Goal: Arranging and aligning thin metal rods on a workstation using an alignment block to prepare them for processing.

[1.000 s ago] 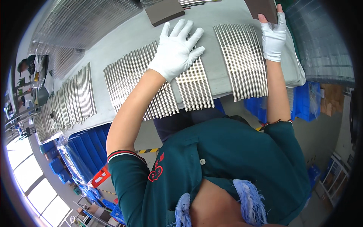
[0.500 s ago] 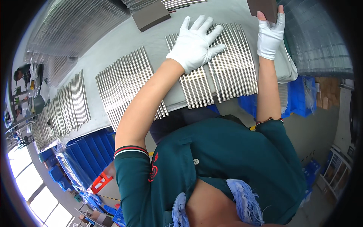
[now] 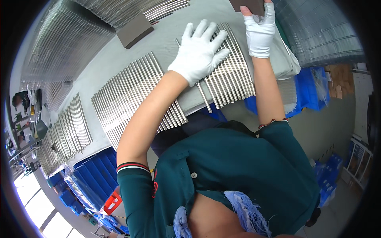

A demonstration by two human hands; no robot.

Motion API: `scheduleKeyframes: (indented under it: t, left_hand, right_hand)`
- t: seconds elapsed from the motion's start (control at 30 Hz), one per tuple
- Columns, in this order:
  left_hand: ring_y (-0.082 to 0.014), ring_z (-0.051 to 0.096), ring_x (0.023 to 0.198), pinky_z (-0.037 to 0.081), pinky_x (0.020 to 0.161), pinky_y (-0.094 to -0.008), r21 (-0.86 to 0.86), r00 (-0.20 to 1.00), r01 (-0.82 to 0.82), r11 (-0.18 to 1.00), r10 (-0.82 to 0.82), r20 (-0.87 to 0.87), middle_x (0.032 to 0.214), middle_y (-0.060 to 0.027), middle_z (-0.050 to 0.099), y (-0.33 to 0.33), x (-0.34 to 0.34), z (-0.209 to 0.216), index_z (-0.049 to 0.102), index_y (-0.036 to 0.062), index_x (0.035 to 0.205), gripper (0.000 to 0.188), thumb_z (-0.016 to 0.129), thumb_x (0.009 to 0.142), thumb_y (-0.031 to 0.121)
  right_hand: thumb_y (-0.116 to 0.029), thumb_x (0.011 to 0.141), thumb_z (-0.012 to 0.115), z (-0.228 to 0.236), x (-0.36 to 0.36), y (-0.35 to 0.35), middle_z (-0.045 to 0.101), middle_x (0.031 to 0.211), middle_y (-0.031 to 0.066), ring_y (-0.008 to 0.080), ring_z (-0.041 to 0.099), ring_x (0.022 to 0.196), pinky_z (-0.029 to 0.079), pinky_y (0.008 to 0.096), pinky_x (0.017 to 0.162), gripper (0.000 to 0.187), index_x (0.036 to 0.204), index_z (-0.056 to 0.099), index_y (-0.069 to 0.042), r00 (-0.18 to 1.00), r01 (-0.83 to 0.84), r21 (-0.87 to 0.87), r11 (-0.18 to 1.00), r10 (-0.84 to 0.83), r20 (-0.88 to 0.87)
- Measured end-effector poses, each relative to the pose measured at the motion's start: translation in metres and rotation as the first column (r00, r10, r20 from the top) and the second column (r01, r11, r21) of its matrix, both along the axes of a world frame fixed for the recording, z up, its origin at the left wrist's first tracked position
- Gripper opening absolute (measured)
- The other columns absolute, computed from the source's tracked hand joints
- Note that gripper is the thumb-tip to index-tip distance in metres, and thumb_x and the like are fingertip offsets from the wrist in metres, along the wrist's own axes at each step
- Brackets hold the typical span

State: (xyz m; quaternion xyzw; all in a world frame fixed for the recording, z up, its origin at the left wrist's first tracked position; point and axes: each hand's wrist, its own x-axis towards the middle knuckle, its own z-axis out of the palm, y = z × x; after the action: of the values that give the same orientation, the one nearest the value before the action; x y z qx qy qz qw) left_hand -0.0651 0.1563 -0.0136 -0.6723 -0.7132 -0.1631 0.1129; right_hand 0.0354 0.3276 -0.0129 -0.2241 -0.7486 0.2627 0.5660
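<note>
My left hand [image 3: 199,53], in a white glove, lies palm down with fingers spread over the thin metal rods [image 3: 231,77] on the right. One separate rod [image 3: 204,97] sticks out below the palm, a little apart from them. To the left of my hand is a wider row of parallel metal rods [image 3: 135,87], partly hidden by my forearm. My right hand [image 3: 260,31], in a white glove with bare fingertips showing, grips a dark brown rectangular block [image 3: 250,6] at the top edge, partly out of view.
Another brown block [image 3: 135,31] rests on the pale table cover [image 3: 158,39] near more rods. Further left lies another row of rods [image 3: 71,127]. Clear plastic-wrapped stacks [image 3: 59,39] stand at the back left and right [image 3: 321,35]. Blue crates [image 3: 95,170] sit below the table edge.
Several rods from beneath my left hand have shifted left against the left row, leaving one apart. The view has turned slightly; my right hand still grips the block.
</note>
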Motion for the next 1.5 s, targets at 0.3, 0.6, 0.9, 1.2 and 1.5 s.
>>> scheduleKeyframes:
  t: [0.3, 0.6, 0.9, 1.2, 1.5]
  left_hand:
    - [-0.0371, 0.033, 0.142, 0.021, 0.114, -0.0605, -0.079, 1.0, -0.012, 0.997, 0.01, -0.014, 0.148, -0.0198, 0.042, -0.005, -0.003, -0.009, 0.047, 0.0115, 0.143, 0.058, 0.038, 0.1, 0.049]
    - [-0.0341, 0.039, 0.138, 0.027, 0.111, -0.0605, -0.115, 0.999, 0.047, 0.992, -0.047, 0.008, 0.145, -0.0172, 0.047, -0.039, 0.007, 0.015, 0.046, 0.005, 0.141, 0.063, 0.043, 0.098, 0.051]
    - [-0.0369, 0.035, 0.141, 0.022, 0.114, -0.061, -0.17, 0.978, 0.188, 0.967, -0.17, 0.118, 0.151, -0.0189, 0.04, -0.005, 0.048, -0.002, 0.041, 0.0062, 0.146, 0.095, 0.04, 0.084, 0.078]
    - [-0.0393, 0.038, 0.139, 0.02, 0.113, -0.0623, -0.301, 0.987, 0.091, 0.949, -0.045, 0.156, 0.147, -0.0223, 0.043, -0.093, 0.057, 0.021, 0.044, 0.0098, 0.144, 0.093, 0.048, 0.08, 0.077]
    - [-0.0358, 0.036, 0.14, 0.016, 0.115, -0.0624, -0.312, 0.977, 0.112, 0.943, -0.047, 0.206, 0.147, -0.0207, 0.043, -0.115, 0.063, 0.025, 0.048, 0.0112, 0.142, 0.089, 0.055, 0.079, 0.073]
  right_hand:
    - [-0.013, 0.086, 0.073, 0.003, 0.002, -0.001, 0.05, 0.143, 0.0205, 0.0319, 0.048, 0.13, 0.037, 0.037, 0.109, 0.071, 0.147, 0.039, 0.001, 0.999, -0.023, 0.023, 0.999, 0.022, 0.035]
    - [-0.012, 0.087, 0.073, 0.003, -0.002, -0.006, 0.048, 0.143, 0.0199, 0.0301, 0.049, 0.128, 0.038, 0.0357, 0.108, 0.071, 0.147, 0.038, 0.003, 0.998, -0.012, -0.02, 1.0, 0.01, -0.061]
    - [-0.011, 0.088, 0.071, 0.003, -0.001, 0.001, 0.047, 0.143, 0.0178, 0.0253, 0.047, 0.129, 0.035, 0.0342, 0.109, 0.071, 0.149, 0.034, 0.002, 0.955, -0.071, -0.241, 0.968, -0.004, -0.295]
    - [-0.008, 0.087, 0.076, -0.001, -0.004, 0.002, 0.056, 0.132, 0.0105, 0.0188, 0.055, 0.118, 0.041, 0.0312, 0.105, 0.072, 0.147, 0.036, -0.005, 0.927, -0.205, -0.248, 0.947, 0.106, -0.36]
    - [-0.01, 0.087, 0.076, -0.002, -0.004, -0.004, 0.056, 0.132, 0.0112, 0.0188, 0.055, 0.117, 0.042, 0.0302, 0.103, 0.075, 0.149, 0.034, -0.004, 0.939, -0.224, -0.272, 0.936, 0.133, -0.317]
